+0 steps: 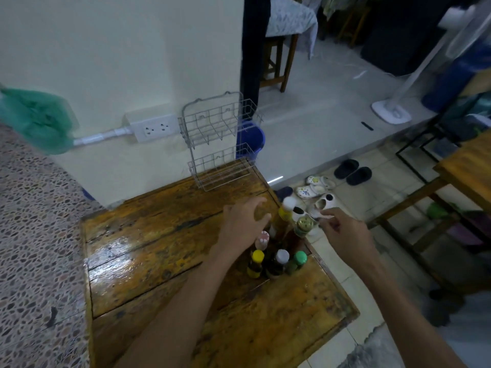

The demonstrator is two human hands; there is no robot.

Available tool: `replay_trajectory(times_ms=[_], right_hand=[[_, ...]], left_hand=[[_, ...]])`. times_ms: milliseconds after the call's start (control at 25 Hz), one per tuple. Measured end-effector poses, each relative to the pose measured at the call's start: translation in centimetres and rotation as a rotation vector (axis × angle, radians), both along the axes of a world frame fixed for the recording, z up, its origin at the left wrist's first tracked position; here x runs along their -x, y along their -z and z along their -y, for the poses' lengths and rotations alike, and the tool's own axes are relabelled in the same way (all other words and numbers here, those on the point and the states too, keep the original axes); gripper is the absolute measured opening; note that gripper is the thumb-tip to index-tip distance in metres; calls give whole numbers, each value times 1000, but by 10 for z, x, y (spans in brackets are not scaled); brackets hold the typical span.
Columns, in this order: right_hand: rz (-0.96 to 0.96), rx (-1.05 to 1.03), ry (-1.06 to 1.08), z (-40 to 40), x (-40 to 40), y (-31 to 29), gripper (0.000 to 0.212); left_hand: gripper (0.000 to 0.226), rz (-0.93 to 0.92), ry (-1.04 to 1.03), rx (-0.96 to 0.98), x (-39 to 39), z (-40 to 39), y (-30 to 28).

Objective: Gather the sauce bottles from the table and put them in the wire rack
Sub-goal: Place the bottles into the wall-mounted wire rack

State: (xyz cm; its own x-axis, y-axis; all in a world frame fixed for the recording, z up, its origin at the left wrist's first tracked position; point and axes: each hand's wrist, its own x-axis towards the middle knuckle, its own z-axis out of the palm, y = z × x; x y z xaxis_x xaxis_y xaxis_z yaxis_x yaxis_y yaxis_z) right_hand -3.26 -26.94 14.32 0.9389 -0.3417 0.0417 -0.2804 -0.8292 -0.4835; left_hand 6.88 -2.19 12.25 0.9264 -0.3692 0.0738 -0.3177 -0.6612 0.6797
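Several sauce bottles stand bunched near the right edge of the wooden table: a yellow-capped one, a white-capped one, a green-capped one, a tall white-capped yellow bottle and a perforated-lid jar. The two-tier wire rack hangs empty on the wall behind the table. My left hand hovers with curled fingers just left of the tall bottles, holding nothing. To the right of the jar, my right hand reaches in, fingertips near its lid.
A wall socket and a green bag lie left of the rack. A blue bucket stands behind it. Shoes lie on the floor right of the table, beside another wooden table.
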Motion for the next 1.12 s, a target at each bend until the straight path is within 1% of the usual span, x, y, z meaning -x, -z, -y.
replay_trajectory(times_ms=[160,240,440,480,600,760,840,960,1040,1120], right_hand=[[-79,-84,40,10,11,40,32],[-137,-133,33,15,6,57,35],[-204,-217,-73,26,-16,91,36],[-237,-235,-109,28,-22,96,39],[-338,-249,-236,30,-38,107,58],[-320,-254,-250,29,-44,120,72],[-313,-241,-262,29,-46,123,75],[-356,-246,-296,34,-52,121,75],[-411,-244,-384,43,-61,115,77],[-495,-240,-542,56,-73,105,81]], left_hand=[[61,24,112,-283,-16,46,-6],[63,5,118,-350,-23,61,-3],[53,-39,60,-313,-25,79,12],[52,-59,42,-312,-26,81,14],[52,-92,6,-352,-32,86,21],[52,-140,-13,-347,-39,92,31],[51,-147,-26,-337,-42,92,36],[46,-149,-20,-336,-48,91,41],[44,-180,-33,-301,-52,90,42],[41,-202,-50,-242,-56,88,40]])
